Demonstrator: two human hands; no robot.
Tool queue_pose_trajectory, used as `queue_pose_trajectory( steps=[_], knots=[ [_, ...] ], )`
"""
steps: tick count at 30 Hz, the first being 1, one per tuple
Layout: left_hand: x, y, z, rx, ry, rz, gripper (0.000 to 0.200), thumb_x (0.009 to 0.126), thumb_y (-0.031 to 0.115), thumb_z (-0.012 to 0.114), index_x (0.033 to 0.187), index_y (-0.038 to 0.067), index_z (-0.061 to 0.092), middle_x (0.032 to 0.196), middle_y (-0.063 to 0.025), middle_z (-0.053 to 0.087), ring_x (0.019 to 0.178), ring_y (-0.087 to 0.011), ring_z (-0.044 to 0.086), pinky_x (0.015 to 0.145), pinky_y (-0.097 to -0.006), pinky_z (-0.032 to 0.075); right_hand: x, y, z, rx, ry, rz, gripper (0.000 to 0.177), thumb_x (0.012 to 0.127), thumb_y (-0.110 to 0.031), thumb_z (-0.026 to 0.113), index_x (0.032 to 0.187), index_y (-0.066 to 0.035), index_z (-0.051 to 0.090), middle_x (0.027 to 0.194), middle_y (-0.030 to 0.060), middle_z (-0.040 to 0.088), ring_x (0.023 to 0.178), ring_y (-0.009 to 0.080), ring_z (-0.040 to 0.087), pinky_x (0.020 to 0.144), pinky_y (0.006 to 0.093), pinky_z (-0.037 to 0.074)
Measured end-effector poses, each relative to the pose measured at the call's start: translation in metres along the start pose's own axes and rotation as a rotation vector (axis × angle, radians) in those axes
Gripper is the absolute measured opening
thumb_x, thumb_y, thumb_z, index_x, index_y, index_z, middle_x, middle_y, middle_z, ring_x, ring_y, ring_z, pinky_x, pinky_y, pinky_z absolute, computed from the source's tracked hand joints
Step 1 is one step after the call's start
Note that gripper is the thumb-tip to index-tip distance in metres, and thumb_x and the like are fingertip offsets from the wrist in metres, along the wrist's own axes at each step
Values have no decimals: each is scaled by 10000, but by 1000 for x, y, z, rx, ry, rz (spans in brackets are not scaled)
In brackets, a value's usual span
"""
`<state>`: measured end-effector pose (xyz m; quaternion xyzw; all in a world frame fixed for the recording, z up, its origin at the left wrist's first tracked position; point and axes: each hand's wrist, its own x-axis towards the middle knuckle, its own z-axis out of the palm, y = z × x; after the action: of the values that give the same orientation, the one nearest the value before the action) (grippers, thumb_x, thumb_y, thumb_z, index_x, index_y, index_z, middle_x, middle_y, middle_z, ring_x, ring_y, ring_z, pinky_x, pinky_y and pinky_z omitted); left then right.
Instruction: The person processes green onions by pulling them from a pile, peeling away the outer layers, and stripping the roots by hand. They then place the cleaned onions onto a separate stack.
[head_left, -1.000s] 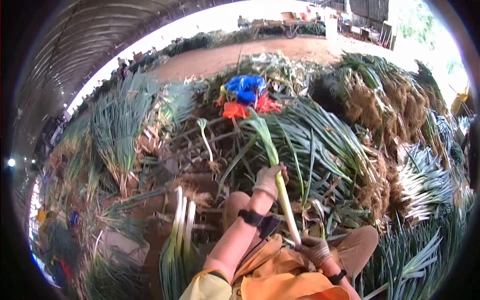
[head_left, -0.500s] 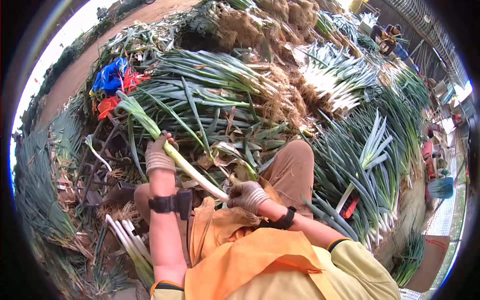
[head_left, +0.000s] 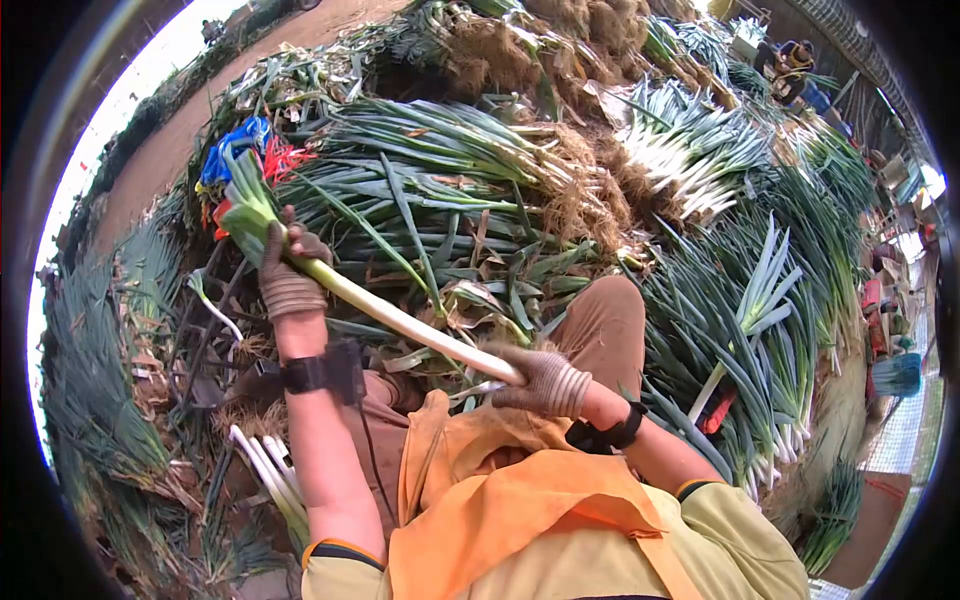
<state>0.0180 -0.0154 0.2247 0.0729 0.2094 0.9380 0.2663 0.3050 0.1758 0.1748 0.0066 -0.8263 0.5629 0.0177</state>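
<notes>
A long green onion [head_left: 415, 325] lies slantwise across my lap, its leafy green top at the upper left and its white shaft running down to the right. My gloved left hand [head_left: 288, 268] is closed around it just below the leaves. Around the white lower end, my gloved right hand [head_left: 545, 382] is closed; the tip is hidden in the glove. Beyond my knees lies a heap of untrimmed green onions [head_left: 430, 150] with brown roots. Several cleaned white stalks [head_left: 265, 470] rest beside my left forearm.
Trimmed green onions [head_left: 690, 150] lie in a bunch at the upper right, with more [head_left: 745, 350] along my right side. Blue plastic [head_left: 235, 145] and red strings [head_left: 285, 158] sit at the left. Another person [head_left: 790, 65] works at the far upper right.
Both hands have shifted with the green onion: my left hand moved left and up, my right hand to the right and slightly up. More of the white shaft shows between them.
</notes>
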Motion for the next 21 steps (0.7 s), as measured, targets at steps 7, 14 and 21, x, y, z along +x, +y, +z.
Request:
queue_pose_trajectory(
  steps=[7, 14, 21],
  knots=[
    [4, -13, -58, 461, 467, 103, 130, 777, 180, 607, 823, 93, 523, 637, 13, 485, 486, -109, 434, 469, -222, 374, -8, 37, 38, 82, 209, 25, 390, 690, -114, 634, 1062, -52, 533, 801, 139, 600, 678, 238, 573, 662, 315, 468],
    [-28, 35, -175, 188, 666, 23, 234, 784, 182, 576, 602, 149, 433, 482, 46, 415, 392, -62, 394, 384, -179, 359, -39, -14, -11, 236, -385, 488, 257, 783, -213, 565, 981, -49, 579, 674, 36, 567, 606, 160, 524, 582, 289, 448],
    [-31, 54, -221, 176, 535, -116, 160, 855, 228, 461, 710, 162, 457, 515, 31, 430, 398, -104, 428, 375, -247, 371, -75, -85, -75, 74, -308, 211, 190, 850, -194, 526, 848, -18, 597, 669, 100, 575, 574, 183, 539, 532, 294, 428]
  ],
)
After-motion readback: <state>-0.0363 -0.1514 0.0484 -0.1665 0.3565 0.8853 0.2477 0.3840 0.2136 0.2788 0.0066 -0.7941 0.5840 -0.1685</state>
